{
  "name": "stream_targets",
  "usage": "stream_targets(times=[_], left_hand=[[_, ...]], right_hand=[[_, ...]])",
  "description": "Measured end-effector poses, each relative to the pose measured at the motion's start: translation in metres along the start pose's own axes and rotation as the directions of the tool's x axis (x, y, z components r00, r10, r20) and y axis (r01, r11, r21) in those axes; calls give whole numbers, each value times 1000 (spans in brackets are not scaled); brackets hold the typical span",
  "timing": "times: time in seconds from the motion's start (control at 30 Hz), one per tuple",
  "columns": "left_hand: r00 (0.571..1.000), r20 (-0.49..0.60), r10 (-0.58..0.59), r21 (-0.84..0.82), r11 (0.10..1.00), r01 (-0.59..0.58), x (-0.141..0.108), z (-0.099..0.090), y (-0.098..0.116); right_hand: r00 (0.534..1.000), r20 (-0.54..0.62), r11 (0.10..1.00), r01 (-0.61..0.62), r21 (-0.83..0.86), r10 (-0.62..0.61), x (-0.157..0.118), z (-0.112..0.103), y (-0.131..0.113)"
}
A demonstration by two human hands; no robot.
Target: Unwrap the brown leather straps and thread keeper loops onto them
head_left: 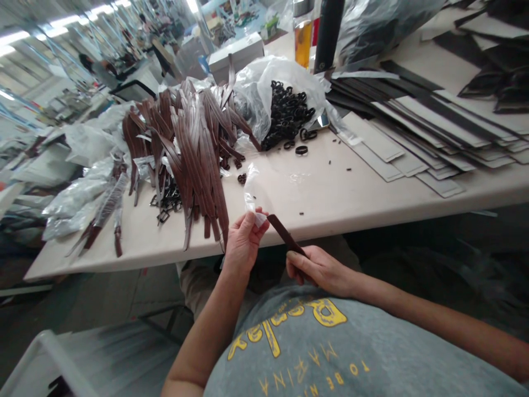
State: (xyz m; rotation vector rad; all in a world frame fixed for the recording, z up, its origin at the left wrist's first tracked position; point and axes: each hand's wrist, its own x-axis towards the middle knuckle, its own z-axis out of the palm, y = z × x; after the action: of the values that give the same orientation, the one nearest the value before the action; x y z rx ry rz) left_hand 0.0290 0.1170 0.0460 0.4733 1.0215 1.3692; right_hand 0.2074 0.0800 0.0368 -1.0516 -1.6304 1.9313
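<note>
My left hand (pixel 243 237) pinches a thin clear plastic sleeve (pixel 250 190) above the table's front edge. In my right hand (pixel 314 266) is a dark brown strap (pixel 285 232), gripped near its lower part, its upper end pointing toward my left fingertips. That end lies close to the plastic; whether they touch is unclear. Left of my hands, a heap of brown leather straps (pixel 198 149) hangs toward the table's edge. Black buckles (pixel 169 196) lie beside the heap. Beyond my hands, a pile of black loops (pixel 289 113) spills from a clear bag (pixel 252 82).
Dark and pale flat strips (pixel 413 132) are stacked at the right of the table (pixel 264 242). A bottle of amber liquid (pixel 303 38) and a black bottle (pixel 329 33) stand at the back. Plastic-wrapped bundles (pixel 78 193) lie left. A metal-framed chair (pixel 61 358) is at lower left.
</note>
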Motion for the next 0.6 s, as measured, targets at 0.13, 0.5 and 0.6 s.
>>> stream_targets(times=[0.13, 0.5, 0.6], left_hand=[[1000, 8, 1, -3, 1000, -1, -1, 2, -2], [999, 18, -35, -71, 997, 36, -1, 0, -3], [999, 16, -50, -56, 997, 51, -2, 0, -6]], right_hand=[[998, 59, 1000, -1, -3, 2, 3, 1, 1], [976, 213, 992, -68, 104, 45, 4, 4, 10], [973, 229, 989, -68, 129, 37, 5, 4, 11]])
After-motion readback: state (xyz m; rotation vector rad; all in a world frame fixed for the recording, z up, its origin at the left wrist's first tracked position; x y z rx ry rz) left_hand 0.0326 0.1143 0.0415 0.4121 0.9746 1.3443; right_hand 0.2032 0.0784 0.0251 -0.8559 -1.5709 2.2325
